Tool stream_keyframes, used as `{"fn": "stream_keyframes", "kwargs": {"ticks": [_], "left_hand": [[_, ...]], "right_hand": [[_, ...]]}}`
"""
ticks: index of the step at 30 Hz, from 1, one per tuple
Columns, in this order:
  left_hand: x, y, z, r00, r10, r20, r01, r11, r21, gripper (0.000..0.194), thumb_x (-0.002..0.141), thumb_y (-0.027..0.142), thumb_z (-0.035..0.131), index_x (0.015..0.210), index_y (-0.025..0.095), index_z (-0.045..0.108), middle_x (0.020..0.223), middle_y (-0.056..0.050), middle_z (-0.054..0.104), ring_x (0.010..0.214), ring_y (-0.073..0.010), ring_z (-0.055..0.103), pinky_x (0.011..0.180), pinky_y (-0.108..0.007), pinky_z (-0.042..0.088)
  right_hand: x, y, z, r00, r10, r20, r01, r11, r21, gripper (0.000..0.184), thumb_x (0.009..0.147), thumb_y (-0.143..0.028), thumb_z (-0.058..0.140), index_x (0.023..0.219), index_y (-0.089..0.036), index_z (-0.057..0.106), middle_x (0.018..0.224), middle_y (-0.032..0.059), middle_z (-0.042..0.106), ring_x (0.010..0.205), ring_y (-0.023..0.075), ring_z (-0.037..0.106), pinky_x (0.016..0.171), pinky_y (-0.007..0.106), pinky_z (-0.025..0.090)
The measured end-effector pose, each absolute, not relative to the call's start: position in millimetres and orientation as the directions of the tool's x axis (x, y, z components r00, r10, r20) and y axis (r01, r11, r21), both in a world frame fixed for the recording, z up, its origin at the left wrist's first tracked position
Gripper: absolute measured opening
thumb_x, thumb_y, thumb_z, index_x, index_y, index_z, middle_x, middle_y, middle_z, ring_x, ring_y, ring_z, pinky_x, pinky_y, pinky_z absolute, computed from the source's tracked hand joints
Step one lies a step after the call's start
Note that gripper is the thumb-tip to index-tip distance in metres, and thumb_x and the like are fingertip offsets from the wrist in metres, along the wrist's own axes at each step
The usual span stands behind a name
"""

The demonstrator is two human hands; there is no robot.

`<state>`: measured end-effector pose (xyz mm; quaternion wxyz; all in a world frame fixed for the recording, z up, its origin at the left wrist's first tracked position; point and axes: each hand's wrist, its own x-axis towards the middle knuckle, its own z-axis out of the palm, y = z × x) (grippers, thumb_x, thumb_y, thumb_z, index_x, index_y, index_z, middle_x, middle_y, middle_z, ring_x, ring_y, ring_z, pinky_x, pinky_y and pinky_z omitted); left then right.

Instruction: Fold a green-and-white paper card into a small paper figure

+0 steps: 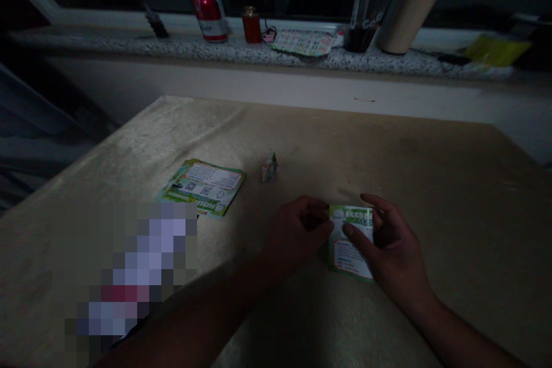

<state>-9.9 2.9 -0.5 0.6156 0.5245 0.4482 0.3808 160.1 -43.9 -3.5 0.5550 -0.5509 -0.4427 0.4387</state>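
Hands both on one green-and-white leaflet point(338, 250), held at the near right of the desk point(452, 184). Left hand point(297, 227) pinches its left edge between thumb and fingers; right hand point(394, 244) grips the right side, thumb laid across the printed face, fingers behind. Leaflet header: large Chinese characters on green, partly covered by the thumb, too soft to read surely. Below, a white panel with small lines, lowest ones in red.

Left of the hands, farther off: leaflet stack point(207, 181), edges slightly fanned. Top one carries two square codes, a round mark beside them, a green band with bold characters, fine print illegible. Just right of the stack, a small folded paper piece point(269, 168), printed, standing peaked. Near left: pixelated patch point(142, 270), contents hidden.

Far windowsill point(245, 52), left to right: red-and-white can point(210, 16), lettering unclear; amber jar point(251, 24); patterned packet point(304, 43); lidded cup point(364, 17), white letters "CoC" legible; tan tube point(414, 6).
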Motion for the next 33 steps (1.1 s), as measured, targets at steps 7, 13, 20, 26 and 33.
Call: {"fn": "stream_keyframes", "kwargs": {"ticks": [7, 13, 20, 26, 33], "left_hand": [[-11.1, 1.6, 11.7, 0.267, 0.954, -0.137, 0.095, 0.115, 0.989, 0.045, 0.073, 0.018, 0.074, 0.113, 0.019, 0.054, 0.080, -0.002, 0.073, 0.069, -0.0168, 0.067, 0.062, -0.026, 0.051], [-11.1, 2.6, 14.6, 0.249, 0.958, -0.141, 0.196, 0.093, 0.976, 0.035, 0.073, 0.020, 0.073, 0.101, 0.020, 0.051, 0.082, -0.002, 0.073, 0.067, -0.0163, 0.066, 0.058, -0.024, 0.047], [-16.5, 12.2, 8.8, 0.151, 0.979, -0.136, 0.467, 0.050, 0.883, 0.030, 0.073, 0.019, 0.070, 0.097, 0.022, 0.053, 0.080, -0.002, 0.074, 0.066, -0.0187, 0.067, 0.057, -0.025, 0.042], [-20.8, 16.2, 7.2, 0.222, 0.975, -0.032, 0.640, -0.121, 0.759, 0.013, 0.076, 0.018, 0.068, 0.087, 0.022, 0.063, 0.078, -0.003, 0.073, 0.068, -0.0204, 0.065, 0.060, -0.028, 0.039], [-18.7, 16.6, 12.4, 0.305, 0.952, -0.034, 0.699, -0.199, 0.687, 0.012, 0.077, 0.016, 0.063, 0.083, 0.021, 0.072, 0.081, -0.007, 0.076, 0.076, -0.0252, 0.070, 0.067, -0.033, 0.046]], "right_hand": [[161.3, -43.1, -4.4, 0.247, 0.969, 0.002, 0.042, -0.008, -0.999, 0.051, 0.079, -0.031, 0.081, 0.124, -0.031, 0.058, 0.089, 0.0007, 0.073, 0.074, 0.0194, 0.071, 0.064, 0.033, 0.062], [160.1, -42.8, -5.1, 0.229, 0.973, 0.006, 0.084, -0.014, -0.996, 0.049, 0.080, -0.032, 0.079, 0.124, -0.031, 0.057, 0.089, 0.0002, 0.072, 0.076, 0.0198, 0.071, 0.065, 0.033, 0.062], [166.1, -42.2, -11.3, 0.189, 0.972, 0.137, 0.342, 0.066, -0.937, 0.051, 0.085, -0.040, 0.074, 0.131, -0.030, 0.053, 0.108, 0.0054, 0.067, 0.091, 0.0222, 0.067, 0.079, 0.039, 0.059], [171.8, -45.7, -1.0, 0.092, 0.972, 0.216, 0.506, 0.142, -0.851, 0.034, 0.095, -0.038, 0.062, 0.127, -0.031, 0.054, 0.113, 0.0060, 0.072, 0.098, 0.0247, 0.066, 0.084, 0.044, 0.053], [165.4, -46.7, 7.4, -0.209, 0.948, 0.238, 0.628, 0.317, -0.711, 0.018, 0.102, -0.026, 0.048, 0.115, -0.032, 0.059, 0.106, 0.0044, 0.069, 0.100, 0.0261, 0.060, 0.086, 0.047, 0.043]]}}
